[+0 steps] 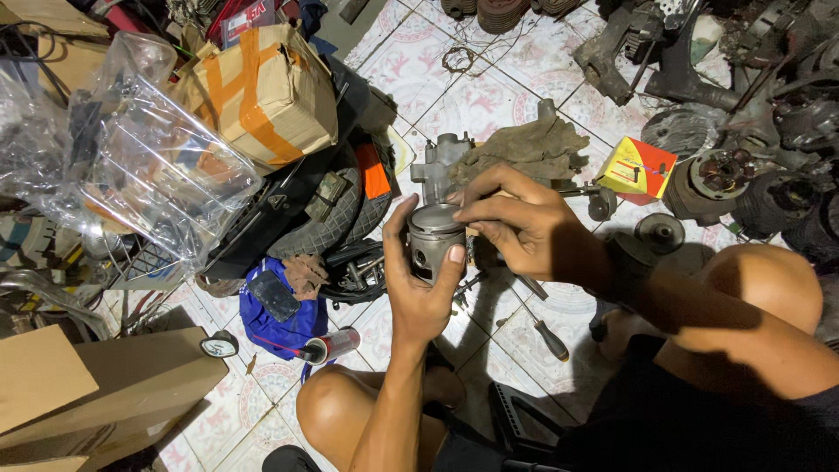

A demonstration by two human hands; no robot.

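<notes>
Right now my left hand (419,284) is wrapped around a grey metal piston (436,238), thumb and fingers clamped on its sides. Above it, my right hand (516,229) pinches together at the piston's top rim, perhaps on a ring. Beyond lies a dirty rag (533,147).

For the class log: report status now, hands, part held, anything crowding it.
Left hand gripping metal piston. Right hand fingertips on its top edge. Dirty rag and screwdriver lie close, not blocking.

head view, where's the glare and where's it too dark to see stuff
Head view: glare streaks the clear plastic bag at left; the right hand casts shadow over the person's own forearm and knee; engine parts at top right sink into darkness; the piston in the left hand is evenly lit and sharp.
</notes>
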